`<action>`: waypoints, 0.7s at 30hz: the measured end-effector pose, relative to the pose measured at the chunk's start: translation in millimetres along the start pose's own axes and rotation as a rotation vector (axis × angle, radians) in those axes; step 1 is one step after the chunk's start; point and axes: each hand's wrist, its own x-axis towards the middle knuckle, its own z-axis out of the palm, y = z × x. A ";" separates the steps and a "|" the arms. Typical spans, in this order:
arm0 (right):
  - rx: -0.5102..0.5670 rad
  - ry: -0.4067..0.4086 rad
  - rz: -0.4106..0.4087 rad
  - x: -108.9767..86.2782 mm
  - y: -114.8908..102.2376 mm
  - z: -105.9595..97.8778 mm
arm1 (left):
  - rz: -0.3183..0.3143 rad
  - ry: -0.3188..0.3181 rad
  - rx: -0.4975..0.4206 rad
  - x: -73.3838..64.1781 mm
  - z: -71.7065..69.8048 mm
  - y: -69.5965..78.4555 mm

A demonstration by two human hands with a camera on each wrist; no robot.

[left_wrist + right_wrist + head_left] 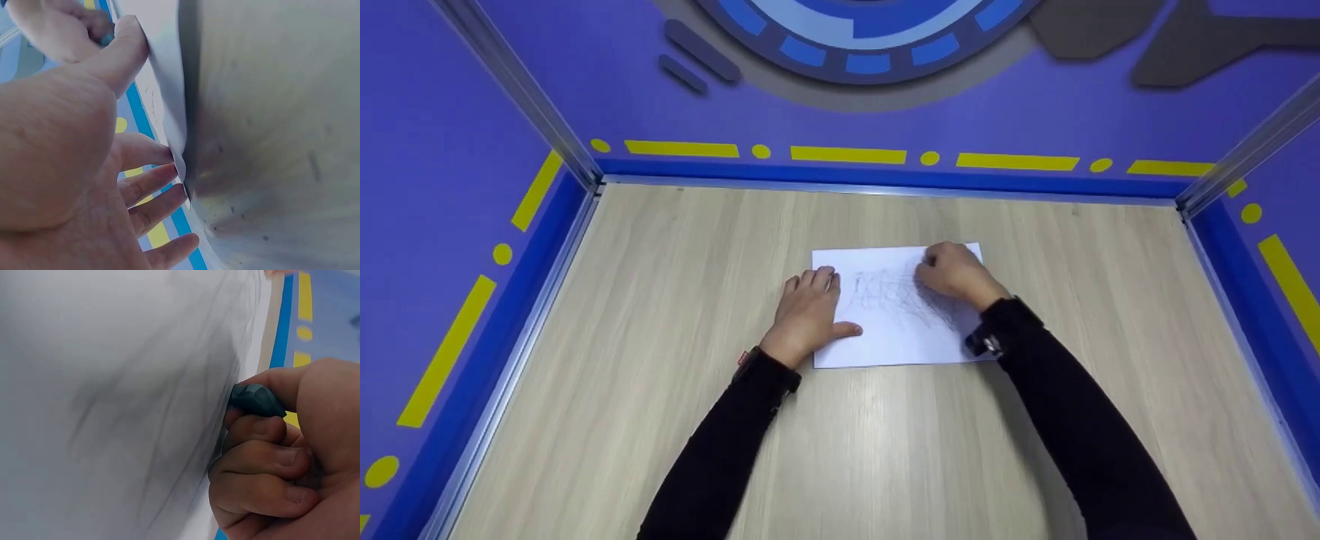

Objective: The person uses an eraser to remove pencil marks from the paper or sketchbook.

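A white sheet of paper (885,349) with grey scribbled lines and smudges lies flat on the table. Its left edge is under my left hand (808,311), whose fingers are spread and whose thumb reaches onto the sheet. At the upper right of the paper, my right hand (955,274) pinches a small dark-green eraser-like block (256,399) between thumb and index finger. In the right wrist view the block's end is right at the marked surface, and the other fingers (264,464) are curled below it.
The wood-grain table (675,375) spreads around the sheet on all sides. Blue-purple panels (840,120) with yellow markings enclose it at the back, left and right, with metal rails (517,322) along the table's edges.
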 end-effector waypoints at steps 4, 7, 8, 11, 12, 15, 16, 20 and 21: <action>-0.003 0.014 0.060 -12.8 29.6 -15.2 | -0.009 -0.001 -0.006 0.5 -0.2 0.7; 0.001 0.009 0.104 -20.1 45.4 -22.9 | -0.010 0.004 -0.009 0.5 0.8 0.8; 0.001 0.003 0.114 -21.5 49.1 -24.5 | -0.008 0.004 -0.012 0.3 1.5 0.6; -0.026 -0.029 0.145 -23.9 53.7 -28.1 | 0.000 0.003 -0.020 0.1 3.3 0.4; -0.037 -0.042 0.156 -24.0 53.0 -29.4 | 0.003 0.004 -0.022 0.1 3.8 0.5; -0.043 -0.061 0.191 -22.8 43.7 -32.8 | 0.007 0.000 -0.027 0.4 3.8 0.9; -0.030 -0.057 0.195 -22.2 38.2 -33.1 | 0.007 -0.002 -0.024 0.4 3.2 1.1; 0.017 -0.026 0.163 -16.1 5.8 -24.6 | 0.003 -0.008 -0.021 0.5 0.1 1.6; 0.024 -0.021 0.144 -13.8 -4.4 -20.0 | 0.004 -0.006 -0.019 0.5 -0.7 1.6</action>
